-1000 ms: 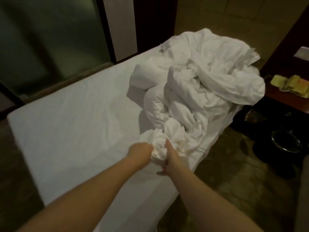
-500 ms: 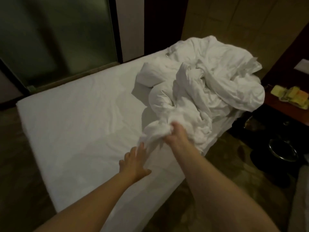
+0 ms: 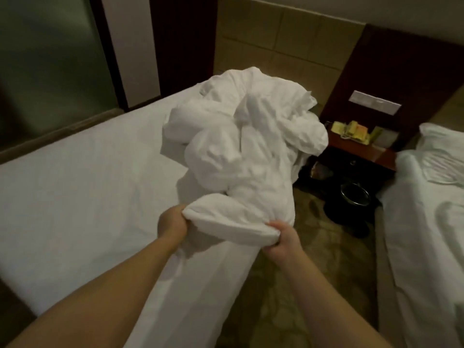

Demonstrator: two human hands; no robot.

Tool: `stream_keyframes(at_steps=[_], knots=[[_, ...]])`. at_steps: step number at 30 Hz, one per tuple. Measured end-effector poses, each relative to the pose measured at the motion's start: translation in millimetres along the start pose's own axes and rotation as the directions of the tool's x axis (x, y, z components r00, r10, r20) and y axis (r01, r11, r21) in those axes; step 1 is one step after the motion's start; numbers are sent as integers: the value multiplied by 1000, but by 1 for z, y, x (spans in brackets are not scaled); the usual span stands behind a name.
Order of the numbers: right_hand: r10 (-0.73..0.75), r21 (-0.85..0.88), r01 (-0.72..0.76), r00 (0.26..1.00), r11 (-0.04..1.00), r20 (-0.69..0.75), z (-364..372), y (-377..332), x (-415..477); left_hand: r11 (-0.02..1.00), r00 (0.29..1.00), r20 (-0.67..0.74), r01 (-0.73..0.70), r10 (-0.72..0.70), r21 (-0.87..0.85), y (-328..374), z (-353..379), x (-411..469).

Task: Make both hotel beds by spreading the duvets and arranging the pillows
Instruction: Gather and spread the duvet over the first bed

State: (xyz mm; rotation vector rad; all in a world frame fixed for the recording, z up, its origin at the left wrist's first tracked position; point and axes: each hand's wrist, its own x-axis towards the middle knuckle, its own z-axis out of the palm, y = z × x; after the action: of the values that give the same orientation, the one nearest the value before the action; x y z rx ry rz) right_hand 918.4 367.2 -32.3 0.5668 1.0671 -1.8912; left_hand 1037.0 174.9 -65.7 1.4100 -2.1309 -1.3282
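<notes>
A crumpled white duvet [image 3: 241, 144] is heaped at the head end of the left bed [image 3: 82, 197], whose white sheet lies bare. Its near end is pulled toward me into a thick fold. My left hand [image 3: 173, 222] grips the fold's left side and my right hand [image 3: 283, 237] grips its right side, both with fingers curled into the cloth. At the right edge stands the second bed [image 3: 426, 234] with rumpled white bedding and a pillow [image 3: 442, 136] at its head.
A dark wooden nightstand [image 3: 364, 149] with a phone and small items stands between the beds. A round bin [image 3: 355, 194] sits on the patterned carpet below it. A padded headboard panel [image 3: 276, 43] is behind the left bed, a dark glass wall at left.
Both hands have taken a wider hold on the duvet's near end and drawn it toward me, off the bed's edge. The view has swung right, showing the second bed.
</notes>
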Motion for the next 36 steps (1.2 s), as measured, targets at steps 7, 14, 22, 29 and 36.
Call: stream_keyframes(at_steps=[7,14,22,29,36], knots=[[-236,115,222,964,968,125,81,-22,-42,678,655,-189,-666,731,310,143,-141,-36],[-106,-145,122,988,982,111,23,81,-24,528,885,388,-465,258,710,-3,-83,-99],[75,-357,-148,975,922,-210,-41,169,-17,733,856,516,-347,-7,585,-53,8,-125],[42,-336,-142,957,931,-288,-53,152,-12,911,733,677,-322,67,259,-50,16,-129],[149,66,-149,989,987,-3,-28,128,-30,984,930,337,173,-149,-40,-43,6,-65]])
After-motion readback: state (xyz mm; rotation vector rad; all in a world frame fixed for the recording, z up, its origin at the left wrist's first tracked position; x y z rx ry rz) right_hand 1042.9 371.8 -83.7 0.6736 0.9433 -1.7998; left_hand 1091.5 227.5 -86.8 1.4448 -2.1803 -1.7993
